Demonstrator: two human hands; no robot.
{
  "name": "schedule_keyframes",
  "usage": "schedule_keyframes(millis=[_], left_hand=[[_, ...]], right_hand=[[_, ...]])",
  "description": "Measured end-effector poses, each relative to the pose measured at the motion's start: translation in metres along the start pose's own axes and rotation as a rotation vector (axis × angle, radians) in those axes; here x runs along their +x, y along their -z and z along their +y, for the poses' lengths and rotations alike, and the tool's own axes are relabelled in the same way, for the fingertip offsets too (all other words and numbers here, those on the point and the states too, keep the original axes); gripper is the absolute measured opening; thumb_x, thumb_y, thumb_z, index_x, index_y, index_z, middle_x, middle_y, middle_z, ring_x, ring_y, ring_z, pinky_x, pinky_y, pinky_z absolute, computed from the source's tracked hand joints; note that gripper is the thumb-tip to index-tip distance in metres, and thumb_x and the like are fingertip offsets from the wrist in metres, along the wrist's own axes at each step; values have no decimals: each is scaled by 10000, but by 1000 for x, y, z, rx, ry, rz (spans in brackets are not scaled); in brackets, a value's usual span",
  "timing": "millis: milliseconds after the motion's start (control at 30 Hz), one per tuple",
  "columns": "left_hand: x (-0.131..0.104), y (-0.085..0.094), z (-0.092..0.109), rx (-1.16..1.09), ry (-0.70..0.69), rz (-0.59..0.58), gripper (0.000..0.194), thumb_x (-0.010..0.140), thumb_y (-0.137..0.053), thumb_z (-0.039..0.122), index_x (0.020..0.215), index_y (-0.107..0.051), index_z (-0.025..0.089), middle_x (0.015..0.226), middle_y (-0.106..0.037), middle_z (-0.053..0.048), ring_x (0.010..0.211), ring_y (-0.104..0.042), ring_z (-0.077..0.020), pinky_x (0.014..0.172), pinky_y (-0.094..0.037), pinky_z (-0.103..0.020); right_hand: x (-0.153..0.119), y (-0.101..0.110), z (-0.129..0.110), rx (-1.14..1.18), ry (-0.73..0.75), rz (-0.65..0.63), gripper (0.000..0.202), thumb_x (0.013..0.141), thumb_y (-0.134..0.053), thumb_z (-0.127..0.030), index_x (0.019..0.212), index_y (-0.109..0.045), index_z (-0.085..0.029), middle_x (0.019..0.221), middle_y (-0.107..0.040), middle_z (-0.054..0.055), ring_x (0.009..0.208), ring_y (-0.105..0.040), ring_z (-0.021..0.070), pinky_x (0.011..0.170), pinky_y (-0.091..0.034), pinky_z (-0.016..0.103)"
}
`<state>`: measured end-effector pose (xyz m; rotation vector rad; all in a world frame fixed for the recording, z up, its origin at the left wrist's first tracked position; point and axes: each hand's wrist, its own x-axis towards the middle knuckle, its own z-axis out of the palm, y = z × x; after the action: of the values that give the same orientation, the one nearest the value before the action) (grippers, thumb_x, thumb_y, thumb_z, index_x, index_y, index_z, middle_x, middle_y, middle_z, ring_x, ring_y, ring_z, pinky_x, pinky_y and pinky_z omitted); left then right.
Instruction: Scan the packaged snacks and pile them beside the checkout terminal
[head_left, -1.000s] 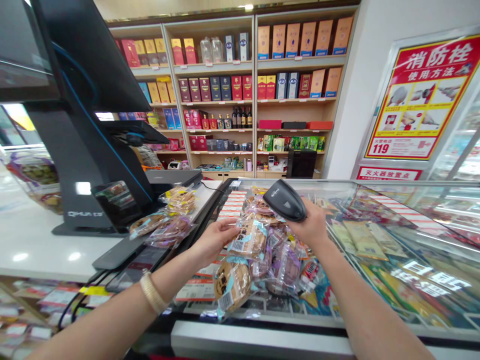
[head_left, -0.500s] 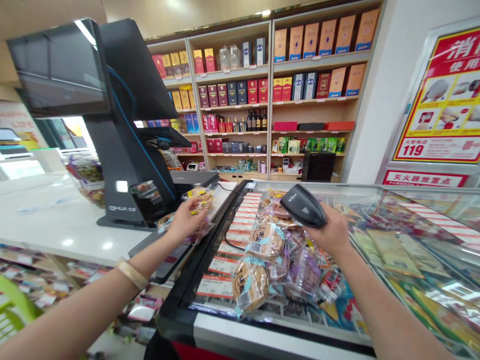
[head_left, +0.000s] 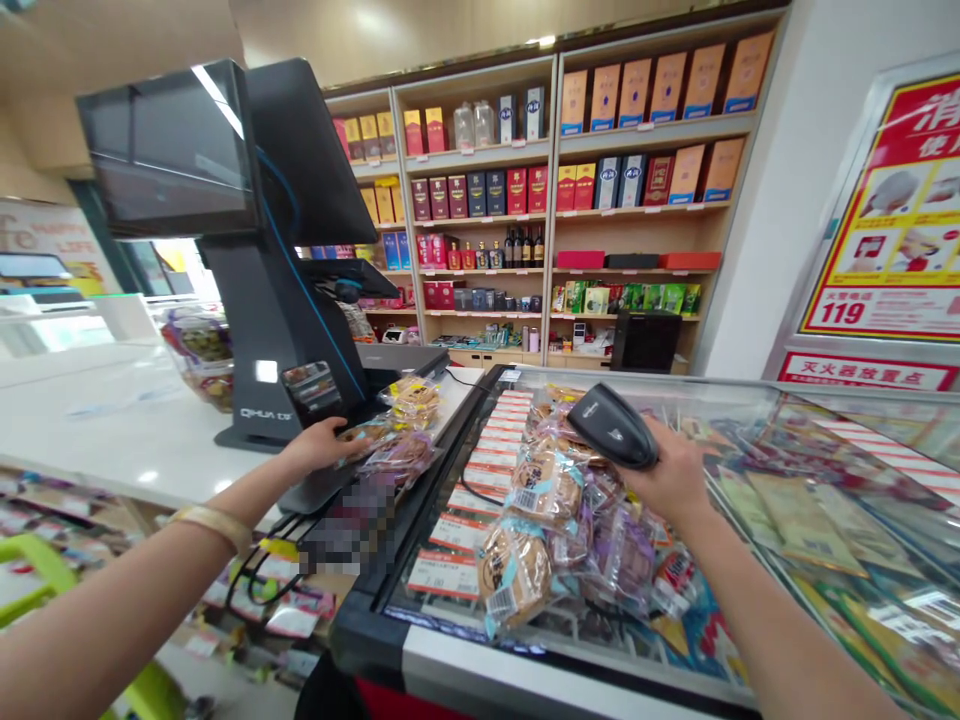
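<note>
My right hand is closed around a black handheld barcode scanner, held above a heap of wrapped biscuits on the glass top of a chest freezer. My left hand is at the base of the till, its fingers closed on the near-left edge of a biscuit packet; the fingertips are partly hidden. Beside it lie a purple-wrapped biscuit packet and a yellow-marked biscuit packet.
The till with its dark screens stands on a white counter. Price labels line the freezer's left side. Wall shelves hold boxes and bottles behind. Cables hang below the counter edge.
My left hand has moved left, off the yellow-marked and purple packets to the packet at the pile's left edge. The right hand still holds the scanner; the view has shifted slightly.
</note>
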<state>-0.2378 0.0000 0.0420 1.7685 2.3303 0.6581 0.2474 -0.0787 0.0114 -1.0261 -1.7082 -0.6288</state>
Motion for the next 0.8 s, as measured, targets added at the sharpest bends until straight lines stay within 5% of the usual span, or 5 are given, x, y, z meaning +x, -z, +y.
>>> schedule_keyframes(millis=[333, 467, 600, 700, 800], left_hand=[[-7, 6, 9, -199, 52, 100, 952, 385, -841, 490, 1230, -587, 133, 1076, -693, -156, 988, -660, -329, 759, -524, -338], [-14, 6, 13, -417, 94, 156, 975, 356, -870, 396, 1241, -553, 136, 836, -681, -66, 834, -665, -277, 634, -507, -300], [-25, 12, 23, -764, 260, 50, 672, 455, -838, 254, 1067, -575, 163, 569, -571, 39, 496, -547, -138, 453, -424, -217], [-34, 19, 33, -907, 307, 31, 415, 542, -784, 182, 889, -557, 187, 552, -575, 32, 427, -513, -103, 406, -409, -186], [-43, 22, 45, -1029, 258, 101, 353, 599, -742, 138, 867, -521, 198, 618, -609, 15, 449, -562, -112, 401, -445, -186]], right_hand=[[-1, 0, -1, -1, 15, -17, 153, 780, -588, -360, 757, -580, -209, 645, -615, 27, 592, -615, 208, 548, -422, 274], [-1, 0, -1, 9, -4, -33, 139, 772, -591, -344, 778, -590, -205, 690, -642, 41, 612, -627, 212, 558, -431, 279], [-3, -1, 0, 13, -13, -34, 148, 770, -593, -352, 784, -596, -205, 695, -644, 44, 620, -626, 216, 565, -435, 286], [-3, -1, 1, 19, -32, -48, 159, 768, -602, -365, 788, -600, -207, 709, -649, 46, 633, -630, 216, 571, -440, 287], [-1, 0, -1, 37, -43, -51, 176, 768, -613, -381, 798, -608, -208, 736, -665, 51, 651, -637, 214, 582, -450, 285]])
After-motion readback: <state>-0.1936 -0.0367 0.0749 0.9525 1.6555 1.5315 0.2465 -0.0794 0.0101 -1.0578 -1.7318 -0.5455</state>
